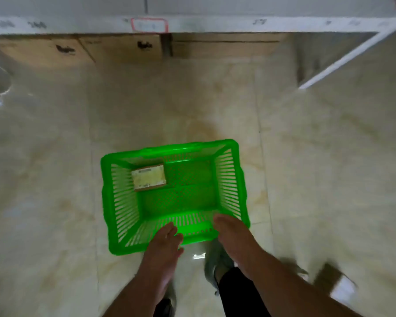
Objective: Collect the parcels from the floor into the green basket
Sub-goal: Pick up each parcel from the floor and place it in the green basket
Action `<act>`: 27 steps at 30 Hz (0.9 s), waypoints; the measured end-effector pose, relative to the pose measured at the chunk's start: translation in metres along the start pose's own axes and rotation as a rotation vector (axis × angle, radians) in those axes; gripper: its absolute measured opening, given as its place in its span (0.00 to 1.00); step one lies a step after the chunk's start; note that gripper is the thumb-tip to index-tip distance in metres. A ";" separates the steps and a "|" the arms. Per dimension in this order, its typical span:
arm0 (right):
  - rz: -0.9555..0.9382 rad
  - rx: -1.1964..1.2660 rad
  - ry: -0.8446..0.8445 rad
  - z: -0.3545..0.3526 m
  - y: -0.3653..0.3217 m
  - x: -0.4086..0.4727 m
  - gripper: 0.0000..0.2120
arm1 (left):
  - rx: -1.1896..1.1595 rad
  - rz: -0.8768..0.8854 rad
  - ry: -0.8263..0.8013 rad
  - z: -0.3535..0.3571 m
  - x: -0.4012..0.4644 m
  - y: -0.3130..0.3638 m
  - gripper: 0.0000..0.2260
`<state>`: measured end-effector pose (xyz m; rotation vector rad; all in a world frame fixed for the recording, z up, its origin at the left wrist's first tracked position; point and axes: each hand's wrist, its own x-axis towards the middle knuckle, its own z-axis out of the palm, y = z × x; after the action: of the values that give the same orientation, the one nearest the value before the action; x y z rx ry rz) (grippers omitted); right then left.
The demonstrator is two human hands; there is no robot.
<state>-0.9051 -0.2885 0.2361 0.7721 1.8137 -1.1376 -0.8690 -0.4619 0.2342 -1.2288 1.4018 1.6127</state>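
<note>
The green basket (229,179) stands on the tiled floor in the middle of the view. Inside it, at the far left corner, lies one small cardboard parcel (149,178) with a white label on top. My left hand (164,243) hovers over the basket's near rim with fingers straight and holds nothing. My right hand (232,234) is beside it over the near right rim, fingers extended and empty. A blurred brown parcel (334,282) with a white label lies on the floor at the lower right.
Cardboard boxes (114,50) sit under a white shelf (215,25) at the far side. A white shelf frame (343,62) slants down at the right. My shoes (217,264) and dark trouser leg are just behind the basket.
</note>
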 end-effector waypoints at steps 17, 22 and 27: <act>0.443 0.969 0.412 -0.064 0.245 -0.263 0.20 | 1.039 0.144 -0.391 0.104 -0.193 -0.062 0.25; 0.470 1.003 0.400 -0.061 0.332 -0.268 0.22 | 1.054 0.067 -0.425 0.145 -0.193 -0.136 0.33; 0.424 1.044 0.406 -0.090 0.405 -0.242 0.21 | 1.071 0.034 -0.392 0.190 -0.178 -0.201 0.31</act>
<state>-0.4886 -0.0600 0.3109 1.9900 1.1317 -1.6901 -0.6678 -0.2185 0.3275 -0.2421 1.6418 0.7862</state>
